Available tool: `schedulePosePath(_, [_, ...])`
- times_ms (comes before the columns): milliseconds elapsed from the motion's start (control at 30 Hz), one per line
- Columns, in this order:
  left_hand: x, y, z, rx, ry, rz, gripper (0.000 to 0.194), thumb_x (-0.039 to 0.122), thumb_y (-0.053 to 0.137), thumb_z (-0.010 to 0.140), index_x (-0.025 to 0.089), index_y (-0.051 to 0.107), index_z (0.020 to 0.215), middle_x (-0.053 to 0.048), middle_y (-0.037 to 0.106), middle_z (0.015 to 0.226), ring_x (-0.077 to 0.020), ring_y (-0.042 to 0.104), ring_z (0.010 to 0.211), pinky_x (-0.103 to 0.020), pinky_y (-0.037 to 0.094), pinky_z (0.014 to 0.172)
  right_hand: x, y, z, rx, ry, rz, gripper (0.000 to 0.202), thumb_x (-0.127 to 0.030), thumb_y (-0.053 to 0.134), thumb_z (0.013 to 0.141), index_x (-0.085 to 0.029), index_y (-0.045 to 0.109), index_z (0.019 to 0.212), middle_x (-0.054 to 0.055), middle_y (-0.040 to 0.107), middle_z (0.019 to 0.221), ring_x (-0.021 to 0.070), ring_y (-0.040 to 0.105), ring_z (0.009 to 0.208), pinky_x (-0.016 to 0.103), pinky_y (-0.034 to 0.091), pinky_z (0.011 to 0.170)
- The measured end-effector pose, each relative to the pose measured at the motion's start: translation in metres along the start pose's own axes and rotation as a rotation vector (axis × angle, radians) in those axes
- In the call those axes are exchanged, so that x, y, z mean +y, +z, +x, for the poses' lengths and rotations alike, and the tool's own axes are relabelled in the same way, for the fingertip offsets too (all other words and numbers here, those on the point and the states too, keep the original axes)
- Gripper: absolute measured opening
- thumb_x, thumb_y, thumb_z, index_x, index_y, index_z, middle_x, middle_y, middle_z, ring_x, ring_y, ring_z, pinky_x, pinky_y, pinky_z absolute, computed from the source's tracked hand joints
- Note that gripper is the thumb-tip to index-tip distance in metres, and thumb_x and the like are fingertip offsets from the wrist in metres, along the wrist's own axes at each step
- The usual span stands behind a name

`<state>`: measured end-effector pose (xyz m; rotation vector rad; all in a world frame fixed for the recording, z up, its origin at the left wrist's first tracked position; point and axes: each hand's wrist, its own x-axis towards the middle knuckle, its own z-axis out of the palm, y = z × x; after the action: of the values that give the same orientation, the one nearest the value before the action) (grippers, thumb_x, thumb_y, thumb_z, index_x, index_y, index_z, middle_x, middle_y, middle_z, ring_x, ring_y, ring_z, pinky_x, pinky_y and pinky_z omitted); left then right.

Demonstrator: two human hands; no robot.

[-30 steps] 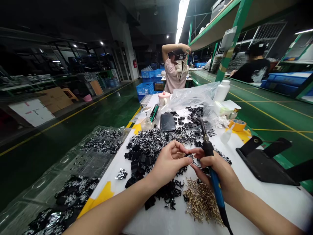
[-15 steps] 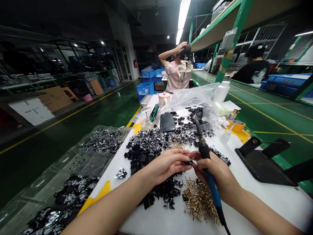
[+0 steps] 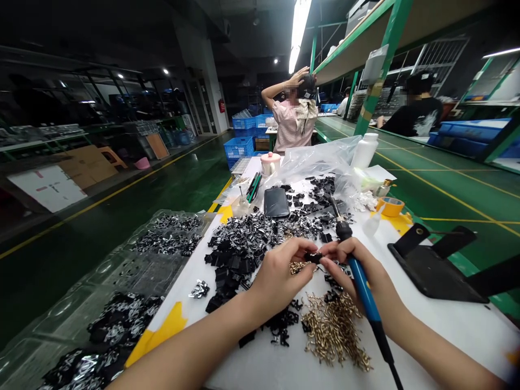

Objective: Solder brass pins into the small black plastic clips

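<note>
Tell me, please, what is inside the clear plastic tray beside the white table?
The clear tray holds heaps of small black and silver parts. The lower layers and the tray bottom beneath them are covered.

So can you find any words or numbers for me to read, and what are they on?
None can be read clearly.
White board on the left: small dark and reddish marks, too blurred to read.
Black shirt on the right: a pale print, too blurred to tell if it has words.
Blue tool in the right hand: no writing I can make out.
</note>
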<state>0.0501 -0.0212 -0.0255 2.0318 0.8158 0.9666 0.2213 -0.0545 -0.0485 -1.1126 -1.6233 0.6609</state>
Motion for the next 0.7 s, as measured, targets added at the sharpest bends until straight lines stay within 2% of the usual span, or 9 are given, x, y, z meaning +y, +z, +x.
schedulePosePath(200, [0.002,0.0,0.001,-0.004,-0.09,-0.067,0.022,0.014,0.056,0.077,0.018,0.056,0.098,-0.004,0.061,0.092,-0.0141,0.057,0.079,-0.028,0.046,0.072,0.0,0.001,0.001,-0.009,0.041,-0.009,0.021,-0.027,0.055,0.084,-0.023,0.035,0.076,0.002,0.054,0.087,0.0157,0.056,0.085,0.028,0.044,0.073])
schedulePosePath(333, [-0.001,-0.003,0.005,0.025,-0.238,-0.208,0.021,0.015,0.058,0.074,0.017,0.056,0.094,-0.005,0.06,0.091,-0.0154,0.056,0.082,-0.026,0.045,0.068,0.001,-0.005,0.003,-0.02,0.068,-0.048,0.021,-0.036,0.052,0.085,-0.022,0.04,0.076,0.002,0.057,0.083,0.0145,0.055,0.074,0.027,0.043,0.065])
schedulePosePath(400, [-0.005,-0.008,0.01,0.077,-0.327,-0.275,0.022,0.015,0.061,0.071,0.017,0.055,0.092,-0.005,0.059,0.09,-0.0149,0.055,0.081,-0.026,0.044,0.069,0.001,-0.01,0.005,-0.022,0.065,-0.018,0.024,-0.046,0.045,0.087,-0.022,0.046,0.081,0.003,0.059,0.08,0.0145,0.054,0.069,0.027,0.043,0.062])
schedulePosePath(500, [-0.011,-0.017,0.017,0.146,-0.458,-0.342,0.026,0.018,0.063,0.069,0.017,0.054,0.093,-0.004,0.057,0.085,-0.0137,0.054,0.075,-0.027,0.042,0.067,-0.001,-0.019,0.008,-0.028,0.027,0.106,0.039,-0.058,0.036,0.086,-0.023,0.051,0.097,0.003,0.057,0.075,0.015,0.053,0.066,0.028,0.043,0.059])
schedulePosePath(567, [-0.014,-0.022,0.02,0.169,-0.509,-0.378,0.027,0.019,0.063,0.068,0.018,0.054,0.094,-0.004,0.056,0.084,-0.0134,0.053,0.072,-0.026,0.04,0.063,-0.002,-0.024,0.01,-0.04,0.027,0.154,0.036,-0.055,0.04,0.086,-0.024,0.053,0.099,0.003,0.056,0.075,0.0147,0.052,0.067,0.027,0.043,0.059])
schedulePosePath(700, [-0.016,-0.027,0.022,0.191,-0.541,-0.447,0.026,0.018,0.062,0.066,0.017,0.053,0.091,-0.004,0.057,0.078,-0.0128,0.051,0.066,-0.025,0.037,0.057,0.001,-0.03,0.011,-0.081,0.015,0.212,0.019,-0.036,0.048,0.087,-0.021,0.06,0.084,0.002,0.053,0.07,0.0131,0.05,0.061,0.026,0.041,0.054])
